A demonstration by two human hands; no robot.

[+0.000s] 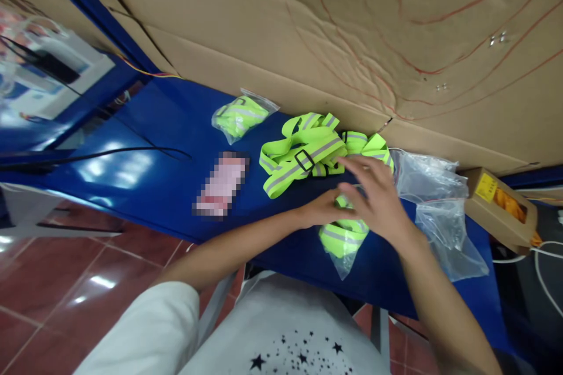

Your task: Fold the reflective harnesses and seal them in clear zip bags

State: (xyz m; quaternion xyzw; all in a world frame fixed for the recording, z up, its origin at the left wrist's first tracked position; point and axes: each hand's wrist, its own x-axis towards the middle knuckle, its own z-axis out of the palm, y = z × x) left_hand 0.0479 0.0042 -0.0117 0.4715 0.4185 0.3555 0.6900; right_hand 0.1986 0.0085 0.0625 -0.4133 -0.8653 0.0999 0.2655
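Note:
A clear plastic bag with a folded yellow-green reflective strap inside [343,238] lies near the front edge of the blue table. My left hand [323,210] is closed at the top of this bag, its fingertips partly hidden behind my right hand. Over the bag's upper end, my right hand [373,196] hovers with thumb and fingers apart; I see nothing between them. Just beyond both hands is a loose pile of reflective straps [303,155] with grey stripes and black buckles. Another bagged strap [241,117] rests at the back left.
Empty clear bags [448,234] lie right of my hands, beside a cardboard box with a yellow label [501,208]. A blurred-out pink rectangular object [222,184] is on the blue table [162,123]. Cardboard [264,29] walls the back; a black cable [109,152] crosses the left.

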